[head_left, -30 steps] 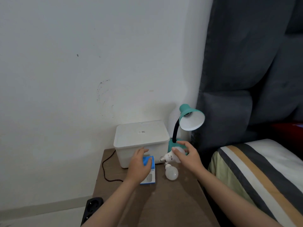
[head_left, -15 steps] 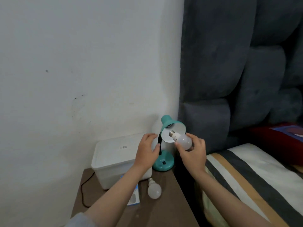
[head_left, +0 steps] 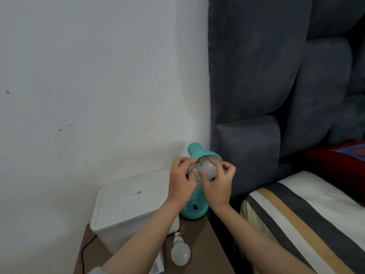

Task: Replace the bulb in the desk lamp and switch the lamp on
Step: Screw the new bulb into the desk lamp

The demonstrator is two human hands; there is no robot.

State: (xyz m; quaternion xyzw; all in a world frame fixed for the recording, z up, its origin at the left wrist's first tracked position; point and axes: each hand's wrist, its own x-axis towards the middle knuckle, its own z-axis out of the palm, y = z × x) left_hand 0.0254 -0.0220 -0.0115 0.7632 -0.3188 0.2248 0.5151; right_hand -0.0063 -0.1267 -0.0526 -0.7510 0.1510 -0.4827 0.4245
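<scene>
A teal desk lamp stands at the back of the bedside table, its shade (head_left: 198, 151) tilted toward me and its round base (head_left: 194, 211) showing a small black switch. My right hand (head_left: 217, 182) grips a white bulb (head_left: 209, 168) whose screw end is inside the shade. My left hand (head_left: 182, 179) holds the shade's rim from the left. The socket is hidden. The lamp is unlit. A second white bulb (head_left: 180, 252) lies loose on the table (head_left: 201, 244) near the front.
A white lidded plastic box (head_left: 130, 206) fills the table's left side. A blue bulb carton (head_left: 158, 267) pokes out under my left forearm. A black cable (head_left: 85, 252) runs off the left edge. A grey padded headboard (head_left: 276, 95) and striped bed (head_left: 306, 214) are on the right.
My right hand lifted the bulb from the table and pushed its base into the shade. My left hand left the blue carton and took the shade's rim.
</scene>
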